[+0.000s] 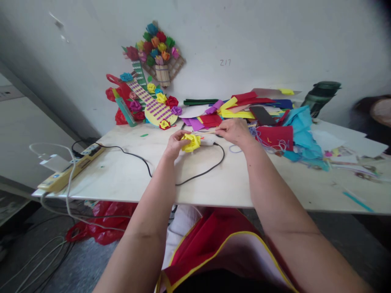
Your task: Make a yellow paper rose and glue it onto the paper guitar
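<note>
My left hand (175,145) is closed around the edge of a yellow crepe-paper flower (191,143), held just above the table. In my right hand (236,131), a thin wooden stick (207,132) is pinched between the fingers; it points left toward the flower. Whether the stick's tip touches the flower I cannot tell. Just behind and below the stick lies a white tool (208,141) with a black cord (220,156), partly hidden by the flower; it resembles a glue gun.
A yellow power strip (71,171) with cables is at the left. Guitar-shaped decorations (159,112) with paper flowers lean on the wall. Coloured paper strips (232,108), a phone (262,116), blue crepe paper (305,136) and a dark bottle (320,97) are at the back right.
</note>
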Tool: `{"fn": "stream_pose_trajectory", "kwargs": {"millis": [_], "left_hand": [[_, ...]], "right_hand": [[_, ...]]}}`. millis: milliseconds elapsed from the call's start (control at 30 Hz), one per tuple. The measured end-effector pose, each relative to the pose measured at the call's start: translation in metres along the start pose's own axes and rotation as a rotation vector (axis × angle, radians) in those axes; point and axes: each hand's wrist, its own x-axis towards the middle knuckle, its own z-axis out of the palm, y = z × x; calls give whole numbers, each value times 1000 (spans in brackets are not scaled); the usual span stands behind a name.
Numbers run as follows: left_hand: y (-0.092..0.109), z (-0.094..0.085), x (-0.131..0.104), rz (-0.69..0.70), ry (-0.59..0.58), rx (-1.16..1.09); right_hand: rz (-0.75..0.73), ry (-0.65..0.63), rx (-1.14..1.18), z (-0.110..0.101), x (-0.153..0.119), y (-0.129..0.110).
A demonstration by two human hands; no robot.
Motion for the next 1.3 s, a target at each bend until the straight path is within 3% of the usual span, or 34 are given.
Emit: {"fn": "stream_pose_trajectory", "kwargs": {"millis": [200,400,700,933,1133,1300], "left_hand": [[0,1,0,45,72,17],[2,5,1,42,191,-51],[3,13,0,7,188,-96],[0,21,1,-5,166,-162],[2,31,0,-29,189,-253],[3,35,-2,-55,167,-239]], "right_hand": [[56,51,96,-1,-1,4],[177,171,441,5,1,3],[312,11,845,24,3,-22],[381,-99,931,36,5,-37],[396,-50,964,53,10,-35],[388,-14,923,55,10,-31]]}}
